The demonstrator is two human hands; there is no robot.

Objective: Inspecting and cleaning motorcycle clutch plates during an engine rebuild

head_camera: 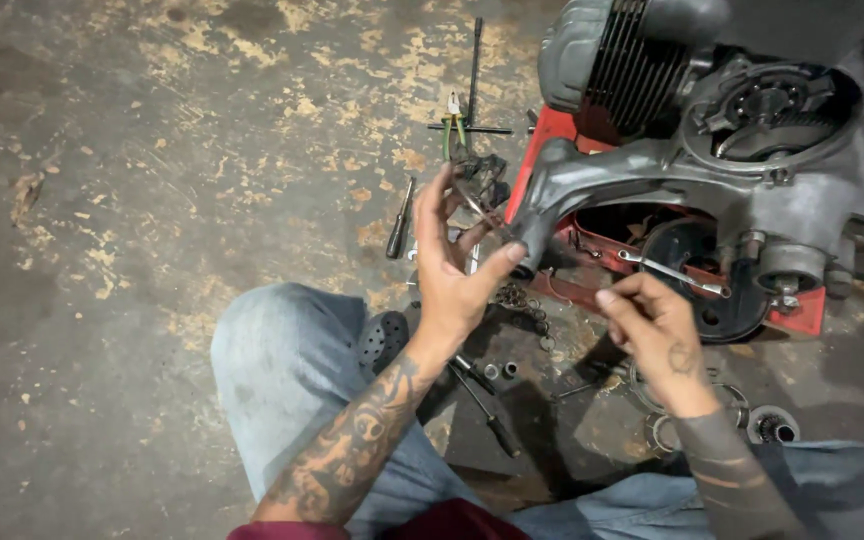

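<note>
My left hand (455, 265) is raised in front of me and grips a small dark greasy metal part (479, 185) between fingers and thumb. My right hand (655, 325) hangs lower to the right, fingers curled with the tips pinched together; whether something tiny is between them cannot be told. A grey engine case (652, 175) with a finned cylinder (622, 60) lies on a red tray (802, 315) just beyond both hands. Its narrow arm end almost touches my left thumb.
A wrench (672, 270) lies in the red tray. Pliers (453, 120), a long rod (474, 70) and a black-handled screwdriver (399, 222) lie on the worn concrete floor. Washers, sockets and a bearing (772, 425) are scattered by my knees in blue jeans (292, 380).
</note>
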